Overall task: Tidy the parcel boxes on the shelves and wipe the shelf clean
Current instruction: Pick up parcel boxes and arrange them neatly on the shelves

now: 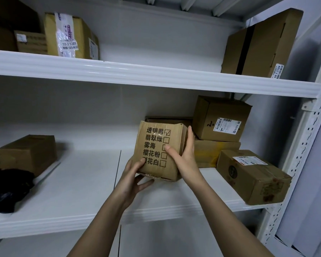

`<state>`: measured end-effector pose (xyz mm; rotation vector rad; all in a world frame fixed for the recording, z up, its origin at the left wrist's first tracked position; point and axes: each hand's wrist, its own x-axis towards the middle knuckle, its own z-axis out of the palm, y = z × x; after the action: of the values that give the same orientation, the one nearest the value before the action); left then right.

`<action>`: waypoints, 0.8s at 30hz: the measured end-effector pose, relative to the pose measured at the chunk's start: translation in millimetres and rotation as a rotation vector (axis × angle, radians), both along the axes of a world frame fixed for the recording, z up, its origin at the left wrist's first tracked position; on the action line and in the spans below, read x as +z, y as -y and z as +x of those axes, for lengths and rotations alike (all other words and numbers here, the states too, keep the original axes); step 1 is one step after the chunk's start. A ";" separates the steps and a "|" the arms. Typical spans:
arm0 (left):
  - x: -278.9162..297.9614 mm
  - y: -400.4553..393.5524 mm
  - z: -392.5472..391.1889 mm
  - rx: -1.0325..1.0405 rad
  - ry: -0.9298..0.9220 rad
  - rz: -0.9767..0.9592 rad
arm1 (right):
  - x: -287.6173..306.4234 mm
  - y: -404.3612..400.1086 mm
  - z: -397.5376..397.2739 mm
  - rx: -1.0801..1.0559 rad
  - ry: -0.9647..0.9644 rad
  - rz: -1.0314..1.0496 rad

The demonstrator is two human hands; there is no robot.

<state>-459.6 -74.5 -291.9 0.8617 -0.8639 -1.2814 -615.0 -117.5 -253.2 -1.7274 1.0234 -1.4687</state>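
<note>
Left hand [132,175] is cupping the lower corner of the checkbox-printed box [158,152]; right hand [184,151] is clasping its right face. Box is tilting on the middle shelf [72,184], left of the stacked boxes [220,127]. Advised: keep both palms pressing, setting it flush beside the stack.

Both bare forearms reaching up and forward from bottom of view, converging toward centre. Left hand [132,175] cupping low, thumb pressing on front face of printed brown cardboard box [158,151], fingers spreading beneath its bottom edge. Right hand [185,151] gripping right side, thumb lying across front, fingers wrapping round far edge, wrist angling inward.
</note>
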 end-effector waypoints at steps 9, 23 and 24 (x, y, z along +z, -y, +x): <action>52.2 -24.9 3.2 0.114 0.327 -0.219 | 30.1 -13.9 -10.0 0.205 0.430 0.160; 175.5 -80.1 -37.4 0.167 0.629 -0.478 | 140.7 -95.8 -69.4 0.316 0.403 0.080; 180.3 -85.3 -40.0 0.154 0.641 -0.483 | 145.8 -101.4 -75.8 0.310 0.375 0.063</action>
<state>-499.7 10.8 -111.6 0.9296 -1.5047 -0.6054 -690.8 -16.2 -107.4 -1.4180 0.5710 -1.4646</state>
